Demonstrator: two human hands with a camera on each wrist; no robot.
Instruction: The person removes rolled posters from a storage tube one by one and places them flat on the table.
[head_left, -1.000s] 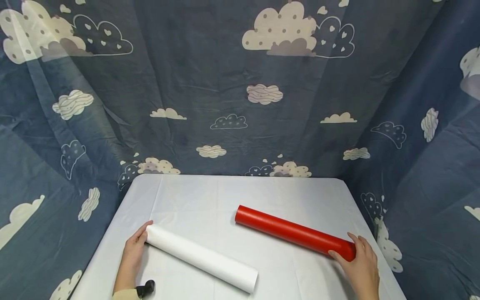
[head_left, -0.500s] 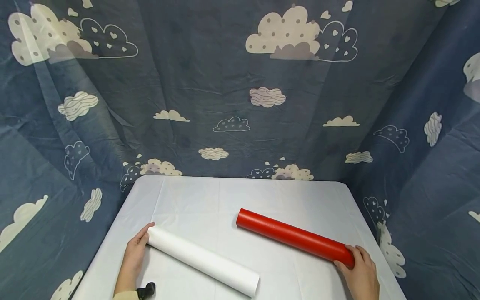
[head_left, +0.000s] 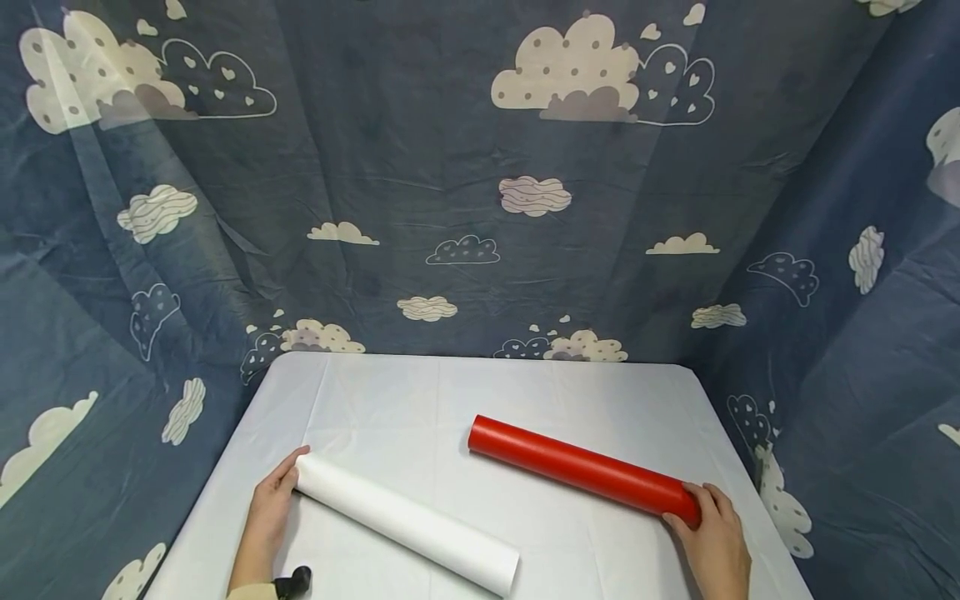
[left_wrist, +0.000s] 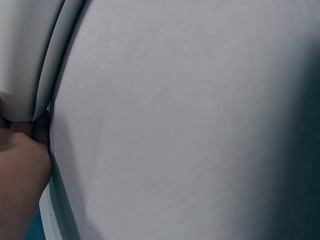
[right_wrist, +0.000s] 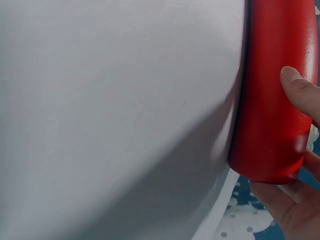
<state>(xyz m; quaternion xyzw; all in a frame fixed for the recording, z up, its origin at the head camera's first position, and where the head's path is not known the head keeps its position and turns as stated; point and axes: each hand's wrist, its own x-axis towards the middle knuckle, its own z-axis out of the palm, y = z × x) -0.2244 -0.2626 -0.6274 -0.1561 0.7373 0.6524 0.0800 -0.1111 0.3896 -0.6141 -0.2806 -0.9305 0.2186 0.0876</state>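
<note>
Head view: the left hand (head_left: 267,506) pinches a white roll (head_left: 408,525) stretching rightward from it; the right hand (head_left: 716,537) grips a red roll (head_left: 577,467) extending leftward. Left wrist view: fingers (left_wrist: 42,129) at the white roll's end. Right wrist view: thumb (right_wrist: 302,95) on the red roll.

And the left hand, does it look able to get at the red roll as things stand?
Probably yes, but the left hand would first have to leave the white roll that it holds. Between its fingers and the left end of the red roll, only bare tabletop shows.
</note>
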